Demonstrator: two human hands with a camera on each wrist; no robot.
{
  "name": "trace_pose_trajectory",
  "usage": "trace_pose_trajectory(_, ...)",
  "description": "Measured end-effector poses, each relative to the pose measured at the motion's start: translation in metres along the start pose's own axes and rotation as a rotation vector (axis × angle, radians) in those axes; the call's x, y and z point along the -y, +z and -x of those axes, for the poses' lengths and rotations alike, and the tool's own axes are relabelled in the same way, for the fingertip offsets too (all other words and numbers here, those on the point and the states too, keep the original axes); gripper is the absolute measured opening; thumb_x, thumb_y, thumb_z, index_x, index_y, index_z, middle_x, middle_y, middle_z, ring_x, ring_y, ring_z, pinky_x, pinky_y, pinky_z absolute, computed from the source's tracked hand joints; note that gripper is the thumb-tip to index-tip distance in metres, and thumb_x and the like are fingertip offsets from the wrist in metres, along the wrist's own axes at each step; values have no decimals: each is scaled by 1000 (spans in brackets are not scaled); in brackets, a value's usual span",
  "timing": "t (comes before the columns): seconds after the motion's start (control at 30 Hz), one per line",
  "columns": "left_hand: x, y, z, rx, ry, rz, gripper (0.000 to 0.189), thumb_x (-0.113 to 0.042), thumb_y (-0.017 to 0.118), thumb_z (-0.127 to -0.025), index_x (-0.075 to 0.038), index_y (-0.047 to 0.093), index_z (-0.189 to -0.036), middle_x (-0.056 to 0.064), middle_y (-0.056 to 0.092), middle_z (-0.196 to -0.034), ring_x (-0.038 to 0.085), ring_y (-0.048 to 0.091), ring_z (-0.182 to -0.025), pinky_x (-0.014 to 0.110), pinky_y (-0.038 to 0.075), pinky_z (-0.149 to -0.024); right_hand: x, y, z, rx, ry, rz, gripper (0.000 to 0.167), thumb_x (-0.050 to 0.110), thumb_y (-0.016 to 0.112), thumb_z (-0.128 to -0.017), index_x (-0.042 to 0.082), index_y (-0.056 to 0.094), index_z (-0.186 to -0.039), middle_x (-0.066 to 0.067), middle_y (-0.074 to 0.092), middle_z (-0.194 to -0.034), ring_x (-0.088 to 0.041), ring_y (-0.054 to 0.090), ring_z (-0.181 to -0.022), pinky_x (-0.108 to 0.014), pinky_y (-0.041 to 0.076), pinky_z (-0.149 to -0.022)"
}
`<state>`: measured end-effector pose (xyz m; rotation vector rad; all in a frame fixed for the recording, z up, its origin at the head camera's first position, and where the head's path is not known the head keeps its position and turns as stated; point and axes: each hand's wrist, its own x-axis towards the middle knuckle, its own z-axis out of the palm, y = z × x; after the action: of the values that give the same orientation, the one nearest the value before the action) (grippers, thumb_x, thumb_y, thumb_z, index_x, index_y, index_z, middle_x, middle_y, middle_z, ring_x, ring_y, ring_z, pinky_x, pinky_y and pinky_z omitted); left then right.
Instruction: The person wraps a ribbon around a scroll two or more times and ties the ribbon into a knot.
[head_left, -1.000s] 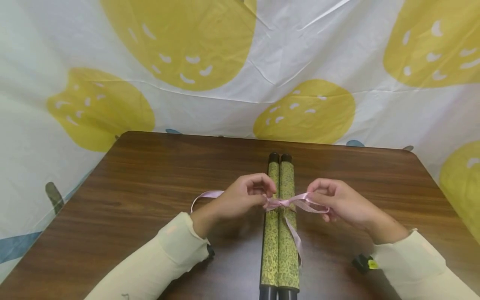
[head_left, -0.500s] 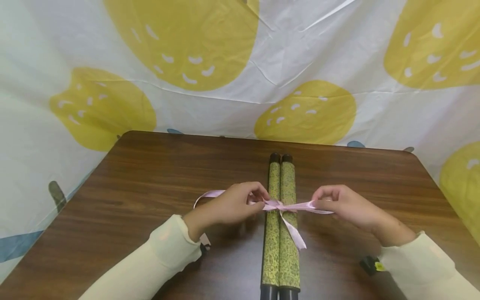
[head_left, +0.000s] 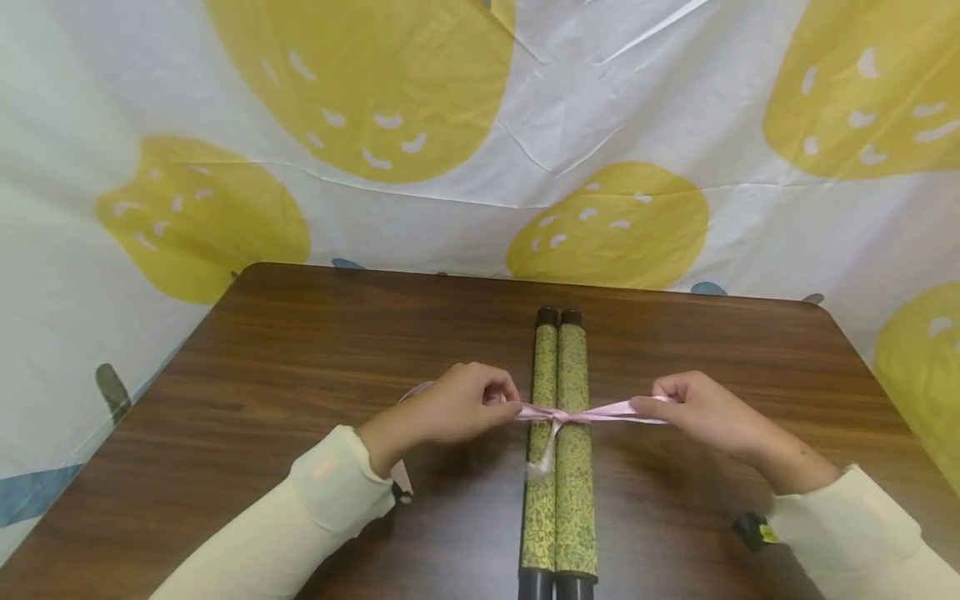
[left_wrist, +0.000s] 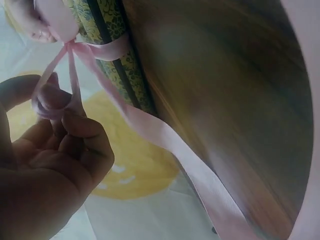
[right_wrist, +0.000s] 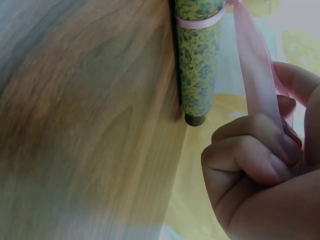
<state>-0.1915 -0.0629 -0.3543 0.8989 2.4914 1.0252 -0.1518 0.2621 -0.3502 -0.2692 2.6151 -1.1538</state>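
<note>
A scroll [head_left: 575,508], its two rolls side by side in green-gold patterned cloth with black end caps, lies lengthwise on the table. Around its middle runs a pink ribbon [head_left: 611,411] with a small knot over the seam between the rolls. On the left, my left hand [head_left: 457,406] pinches one ribbon loop; the left wrist view shows its fingers [left_wrist: 82,135] inside and around that loop. My right hand [head_left: 708,417] grips the opposite loop, fingers [right_wrist: 250,150] curled over it in the right wrist view. One blurred loose tail hangs from the knot across the left roll.
The brown wood-grain table [head_left: 300,350] reaches back to a white curtain [head_left: 420,225] printed with yellow fruit. Another long ribbon tail [left_wrist: 165,135] trails from the knot past my left wrist. Dark wrist gear [head_left: 750,531] shows at the right cuff.
My hands have moved apart, drawing both loops straighter and the knot smaller. The loose front tail has swung from the right roll to the left one. The scroll stays in place.
</note>
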Motion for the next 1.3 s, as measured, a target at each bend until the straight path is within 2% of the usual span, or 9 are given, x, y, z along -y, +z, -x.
trace_pose_trajectory(0.23,2,-2,1,27,-23,-39,24,-32,68,-94,-17,71,-76,-9,50,-59,6,42,-53,21,37,-52,-6,-4,3,-18,-3,29,56,37,67,-95,2,38,-62,11,27,-54,-5,25,-49,-23,25,-46)
trace_pose_trajectory(0.47,9,-2,1,32,11,-57,41,-29,66,-95,-20,50,-59,-11,45,-56,5,39,-51,19,34,-51,-14,-6,8,-9,20,33,57,36,67,-95,0,39,-61,11,27,-52,-5,24,-48,-23,24,-45)
trace_pose_trajectory(0.63,12,-2,3,61,-1,-90,43,-27,65,-95,-22,44,-58,-10,42,-55,5,38,-50,19,33,-51,-21,-4,12,19,9,-11,55,32,68,-95,-1,40,-61,10,28,-52,-5,25,-48,-22,23,-43)
trace_pose_trajectory(0.67,12,-1,4,65,-1,-94,42,-26,65,-95,-21,45,-58,-9,49,-58,5,39,-50,19,34,-51,-22,-3,12,28,7,-20,54,31,67,-95,-1,40,-61,10,29,-53,-4,26,-48,-22,23,-43)
trace_pose_trajectory(0.83,17,-1,5,89,6,-107,42,-24,65,-96,-20,45,-59,-9,49,-59,5,40,-51,20,35,-53,-30,-2,15,59,-5,-35,53,29,65,-97,-2,40,-62,11,30,-54,-4,28,-49,-22,24,-44)
trace_pose_trajectory(0.93,16,-1,6,98,3,-117,43,-24,65,-96,-20,44,-59,-10,42,-56,5,40,-51,20,34,-53,-32,0,15,58,-23,-20,53,28,64,-98,-1,40,-61,12,30,-54,-3,27,-48,-21,23,-44)
trace_pose_trajectory(1.23,18,0,7,98,-11,-101,43,-25,65,-96,-20,44,-59,-10,41,-56,5,39,-52,20,34,-53,-35,3,17,38,-29,-41,52,27,66,-97,0,41,-60,12,30,-53,-2,27,-49,-22,23,-43)
trace_pose_trajectory(1.3,19,-2,8,90,-13,-72,40,-26,65,-96,-18,50,-60,-11,46,-57,5,43,-52,21,37,-54,-35,2,18,31,-8,-53,51,29,67,-96,0,43,-61,11,32,-53,-3,29,-48,-22,25,-43)
